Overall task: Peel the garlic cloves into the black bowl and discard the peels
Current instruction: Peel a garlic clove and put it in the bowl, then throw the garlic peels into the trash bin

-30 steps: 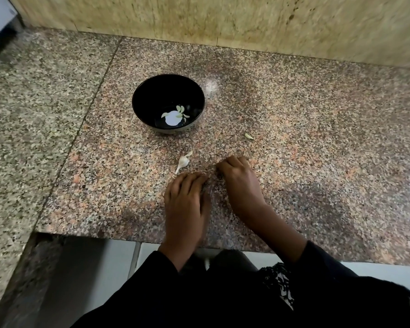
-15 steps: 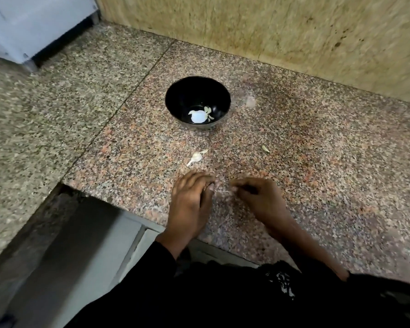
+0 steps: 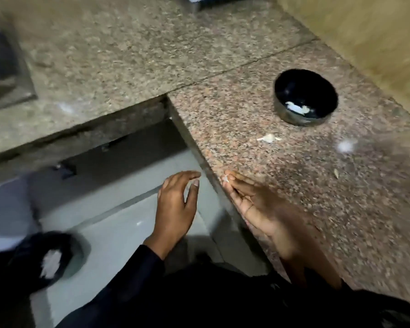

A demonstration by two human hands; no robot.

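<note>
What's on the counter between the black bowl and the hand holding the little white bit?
In the head view, an unpeeled garlic clove lies on the granite between the black bowl and the right hand. Otherwise that stretch looks bare.

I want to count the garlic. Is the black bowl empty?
Not empty. The black bowl stands upright with whitish bits at its bottom.

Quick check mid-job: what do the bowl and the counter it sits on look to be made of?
Black bowl: glossy black inside, with a grey, metal-looking sheen on the outer wall near its base; steel or glazed ceramic, blur leaves it open. Counter: polished stone, likely granite, judging by its pink, grey and black speckle. The adjoining slab looks similar but greyer.
</note>
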